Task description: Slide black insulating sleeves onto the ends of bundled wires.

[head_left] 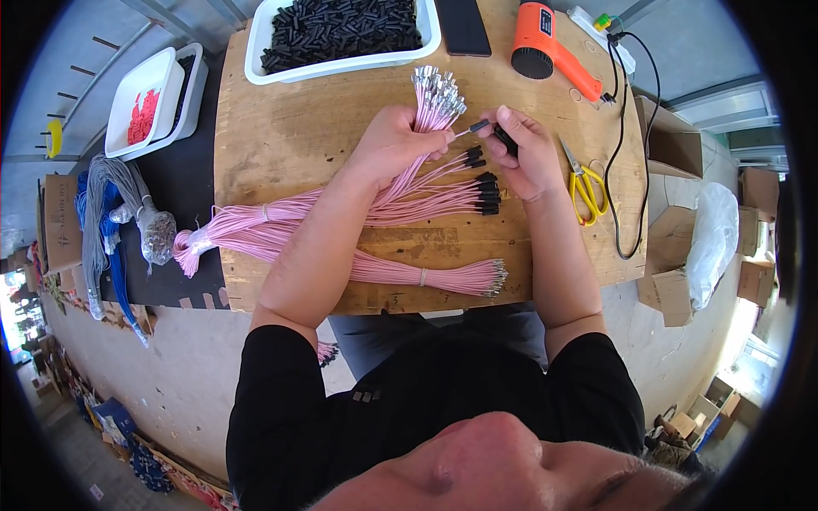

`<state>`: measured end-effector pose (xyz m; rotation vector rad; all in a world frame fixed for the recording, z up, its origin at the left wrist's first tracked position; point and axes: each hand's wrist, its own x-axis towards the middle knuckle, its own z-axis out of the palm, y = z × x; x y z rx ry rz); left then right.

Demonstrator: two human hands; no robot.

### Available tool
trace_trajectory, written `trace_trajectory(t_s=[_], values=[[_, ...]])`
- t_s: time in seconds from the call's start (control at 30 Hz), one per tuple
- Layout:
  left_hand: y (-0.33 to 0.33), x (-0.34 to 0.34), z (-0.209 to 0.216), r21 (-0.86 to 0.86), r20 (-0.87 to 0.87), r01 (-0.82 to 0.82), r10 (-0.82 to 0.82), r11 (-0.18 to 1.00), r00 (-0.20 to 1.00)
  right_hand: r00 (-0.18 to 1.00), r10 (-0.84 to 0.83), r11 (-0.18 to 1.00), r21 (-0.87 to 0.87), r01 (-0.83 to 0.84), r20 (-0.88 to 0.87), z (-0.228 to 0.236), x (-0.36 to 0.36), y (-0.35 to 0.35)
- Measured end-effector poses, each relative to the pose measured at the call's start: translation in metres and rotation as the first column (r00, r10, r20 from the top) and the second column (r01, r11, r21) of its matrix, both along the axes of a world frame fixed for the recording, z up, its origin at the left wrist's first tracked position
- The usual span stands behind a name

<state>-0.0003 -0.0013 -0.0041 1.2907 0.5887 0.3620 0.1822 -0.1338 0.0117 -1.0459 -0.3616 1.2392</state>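
Note:
My left hand [390, 143] is closed round a bundle of pink wires [419, 175], whose bare metal terminals [439, 95] fan out above the fist. A single wire sticks out from its fingertips toward my right hand [530, 153]. The fingers of that hand pinch a small black sleeve [479, 125] at this wire's end. More black sleeves [505, 141] appear to sit in the right palm, partly hidden by the fingers. Below the hands, wires with black-capped ends [486, 194] lie fanned on the wooden table. A tied pink bundle [426, 277] with metal ends lies nearest me.
At the table's far side stand a white tray [341, 70] of black sleeves, a dark phone [464, 27] and an orange heat gun [540, 43]. Yellow-handled scissors [586, 192] and a black cable [615, 183] lie right. Left are a white tub [166, 115] of red pieces and grey wires [100, 204].

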Motion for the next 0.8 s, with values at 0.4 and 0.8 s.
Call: trace_trajectory(t_s=[0.4,0.8], values=[[-0.001,0.000,0.004,0.022,-0.004,0.029,-0.029,0.999,1.000,0.980,0.170,0.985,0.037,-0.167,-0.100,-0.013,0.008,-0.002],[0.000,-0.002,0.000,0.095,-0.028,0.053,-0.050,0.994,0.998,0.985,0.175,0.985,-0.004,-0.175,-0.007,-0.012,0.009,-0.003]])
